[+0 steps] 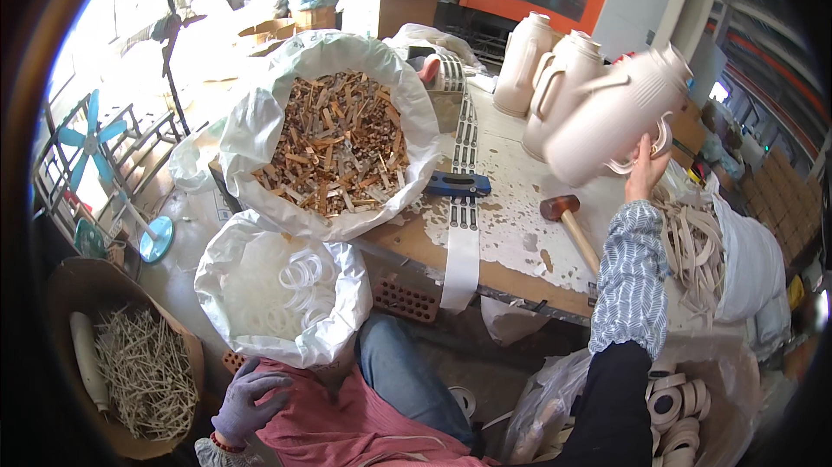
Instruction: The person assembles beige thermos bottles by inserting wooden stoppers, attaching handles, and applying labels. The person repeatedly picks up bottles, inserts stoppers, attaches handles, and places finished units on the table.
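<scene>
My right hand grips the handle of a pale pink thermos jug, which tilts above the worktable and is smeared by motion. Two similar jugs, a nearer one and a farther one, stand upright behind it, partly hidden. My left hand, in a grey-purple glove, rests by my lap with its fingers apart and nothing in them. Close to it sits a white bag of clear plastic rings. A mallet with a brown head lies on the table below the jug.
A big white sack of small brownish metal pieces stands at the table's left. Beside it are a blue tool and a strip of screws. Cream handles lie at right, round parts below them. A box of thin sticks stands lower left.
</scene>
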### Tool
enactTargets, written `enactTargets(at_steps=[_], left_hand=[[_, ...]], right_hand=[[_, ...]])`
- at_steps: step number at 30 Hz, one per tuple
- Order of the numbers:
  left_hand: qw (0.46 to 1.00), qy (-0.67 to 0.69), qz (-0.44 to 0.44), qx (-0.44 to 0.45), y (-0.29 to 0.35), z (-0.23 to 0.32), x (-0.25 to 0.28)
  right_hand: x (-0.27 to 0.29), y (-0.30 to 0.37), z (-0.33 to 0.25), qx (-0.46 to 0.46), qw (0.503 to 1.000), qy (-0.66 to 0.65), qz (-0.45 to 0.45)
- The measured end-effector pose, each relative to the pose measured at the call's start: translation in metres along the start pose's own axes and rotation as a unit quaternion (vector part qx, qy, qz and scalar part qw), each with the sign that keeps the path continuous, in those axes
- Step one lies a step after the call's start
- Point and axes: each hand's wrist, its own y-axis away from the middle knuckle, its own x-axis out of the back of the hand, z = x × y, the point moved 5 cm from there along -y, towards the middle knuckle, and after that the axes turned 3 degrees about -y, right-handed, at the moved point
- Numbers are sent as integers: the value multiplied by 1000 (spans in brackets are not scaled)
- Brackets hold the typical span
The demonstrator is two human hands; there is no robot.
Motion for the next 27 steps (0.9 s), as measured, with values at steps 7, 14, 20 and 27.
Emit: enactTargets(at_steps=[7,14,20,27], left_hand=[[994,-25,48,95,29,-25,-5],[993,-40,83,75,26,-45,-5],[981,-61,113,146,75,-95,0],[913,162,196,320,188,-164,-47]], right_hand=[[29,-29,91,59,848,527,17],[-137,182,28,75,884,285,-363],[-207,291,32,120,793,376,-464],[-157,334,-3,143,774,382,-484]])
